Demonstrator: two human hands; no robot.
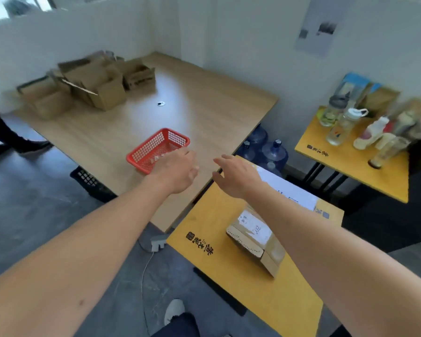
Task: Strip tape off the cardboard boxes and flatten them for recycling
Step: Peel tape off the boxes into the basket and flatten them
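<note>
Several cardboard boxes (pixel 88 86) sit piled at ten o'clock on the far wooden counter (pixel 204 110), flaps open but none flattened, so most of the work looks undone. One small taped box (pixel 255 239) lies at five o'clock on the yellow counter (pixel 216 251), tape and label intact. Left hand (pixel 175 171) and right hand (pixel 236 176) reach forward, each grip spread and holding nothing, near a red basket (pixel 156 149).

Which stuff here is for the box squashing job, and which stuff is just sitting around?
For the job: pile of cardboard boxes, small taped box, left hand and right hand, both empty.

Just lying about: red basket, drink bottles, blue water jugs.
</note>
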